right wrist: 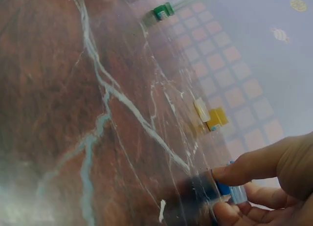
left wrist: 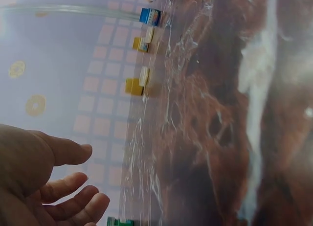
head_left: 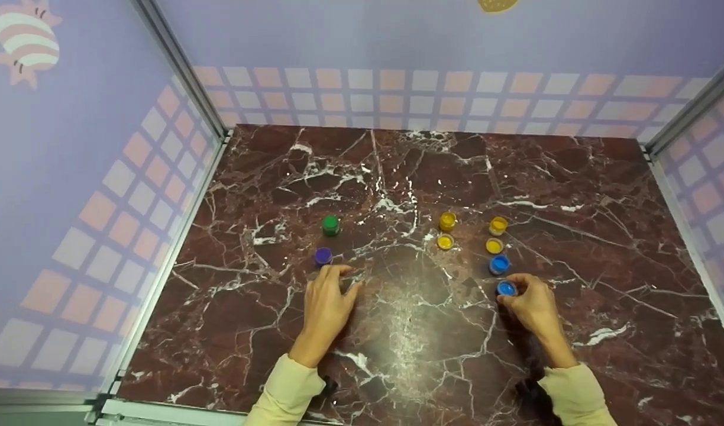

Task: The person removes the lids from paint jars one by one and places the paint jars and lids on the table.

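Observation:
The right hand (head_left: 532,305) pinches a small blue-filled lid (head_left: 506,289) between thumb and fingers, just in front of an open blue paint jar (head_left: 499,264). In the right wrist view the right hand (right wrist: 264,182) holds this blue piece (right wrist: 223,188) by its edge. The left hand (head_left: 327,303), fingers loosely bent and thumb apart, is right beside a purple jar (head_left: 323,255); whether they touch cannot be told. Behind the purple jar stands a green jar (head_left: 330,225). The left wrist view shows the left hand (left wrist: 58,182) with nothing between its fingers.
Two yellow jars (head_left: 447,221) (head_left: 498,225) stand behind the blue one, each with a yellow-filled lid (head_left: 445,241) (head_left: 494,246) in front of it. The marbled tabletop (head_left: 409,343) is bordered by lilac panels (head_left: 350,35) with checked squares at the back and sides.

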Tool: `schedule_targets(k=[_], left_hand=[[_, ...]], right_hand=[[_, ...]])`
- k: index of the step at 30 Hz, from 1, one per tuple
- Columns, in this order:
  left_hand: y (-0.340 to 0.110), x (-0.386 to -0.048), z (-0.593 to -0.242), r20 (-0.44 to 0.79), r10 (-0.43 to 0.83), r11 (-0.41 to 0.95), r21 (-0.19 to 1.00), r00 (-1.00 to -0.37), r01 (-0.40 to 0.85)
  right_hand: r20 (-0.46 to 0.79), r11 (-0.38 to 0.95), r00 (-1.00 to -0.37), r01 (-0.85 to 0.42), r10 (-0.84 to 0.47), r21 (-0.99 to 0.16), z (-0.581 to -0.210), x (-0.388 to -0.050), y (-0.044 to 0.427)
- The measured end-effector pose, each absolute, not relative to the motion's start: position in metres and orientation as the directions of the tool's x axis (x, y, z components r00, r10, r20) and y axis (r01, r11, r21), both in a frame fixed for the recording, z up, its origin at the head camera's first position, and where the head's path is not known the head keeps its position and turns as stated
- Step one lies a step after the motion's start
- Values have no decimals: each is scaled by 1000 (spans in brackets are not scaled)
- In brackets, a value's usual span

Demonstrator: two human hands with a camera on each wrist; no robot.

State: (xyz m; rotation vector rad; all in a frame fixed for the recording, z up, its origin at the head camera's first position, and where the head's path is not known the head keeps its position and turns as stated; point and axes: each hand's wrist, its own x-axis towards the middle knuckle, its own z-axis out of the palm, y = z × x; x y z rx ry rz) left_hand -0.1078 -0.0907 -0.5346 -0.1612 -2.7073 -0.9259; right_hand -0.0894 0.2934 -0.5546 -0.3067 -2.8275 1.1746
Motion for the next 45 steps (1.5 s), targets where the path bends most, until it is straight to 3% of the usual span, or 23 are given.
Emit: schedule_targets(k=[21,45], left_hand=[[-131,-122,-538,210,-223,764,644,-952,-37],[-132,-162,-551,40,-202,773,620,-979,-134]], right_hand=[[36,730,-956,196,290,-655,-559,-97,284],[30,735,-957,203,290,-647,-561,-98,282]])
